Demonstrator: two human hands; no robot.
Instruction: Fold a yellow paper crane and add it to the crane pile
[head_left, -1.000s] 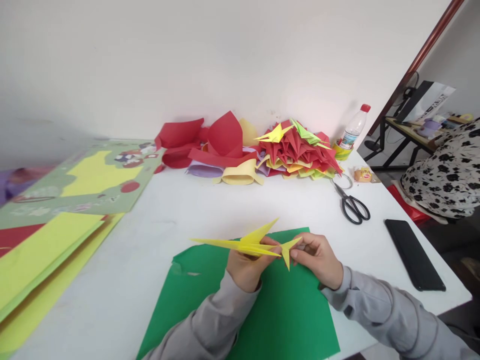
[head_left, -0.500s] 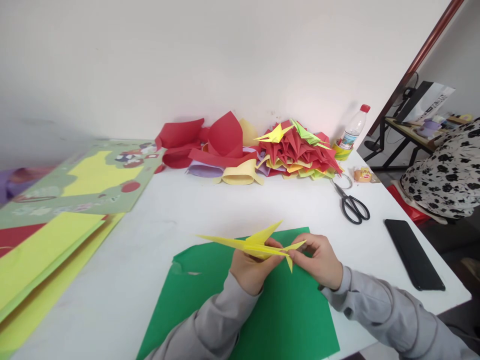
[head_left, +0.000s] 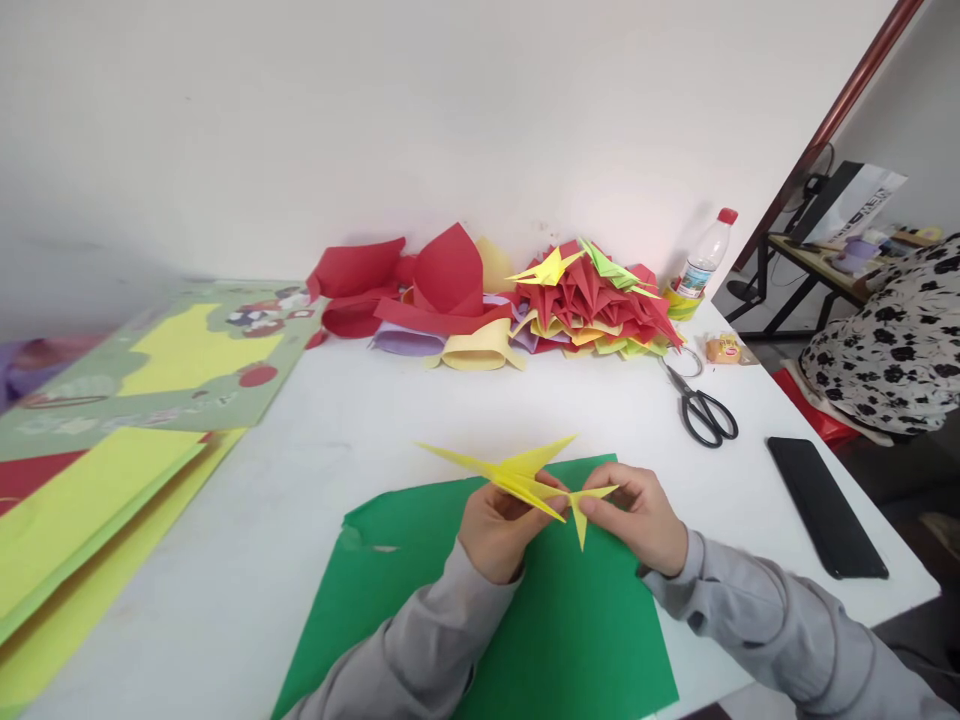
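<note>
A yellow origami crane (head_left: pixel 517 475) is held between both hands above a green paper sheet (head_left: pixel 420 560). My left hand (head_left: pixel 495 525) is closed on its body from below, with the long points sticking out to the left and upper right. With thumb and fingers, my right hand (head_left: pixel 637 515) pinches the narrow end, where two small points spread apart. The fingertips of the two hands are close together. Part of the crane's underside is hidden by the left fingers.
Folded red, yellow and green paper cranes (head_left: pixel 592 300) pile up by the wall, beside curled paper pieces (head_left: pixel 450 280). To the right lie black-handled scissors (head_left: pixel 705 410), a phone (head_left: pixel 825 505) and a bottle (head_left: pixel 705 255). Yellow sheets (head_left: pixel 97 500) lie left. A person in patterned clothing (head_left: pixel 892 340) is at far right.
The crane has turned a little in my hands, its long left point shifting rightward and up. The two small points at the right end now show more plainly. Both hands keep their hold.
</note>
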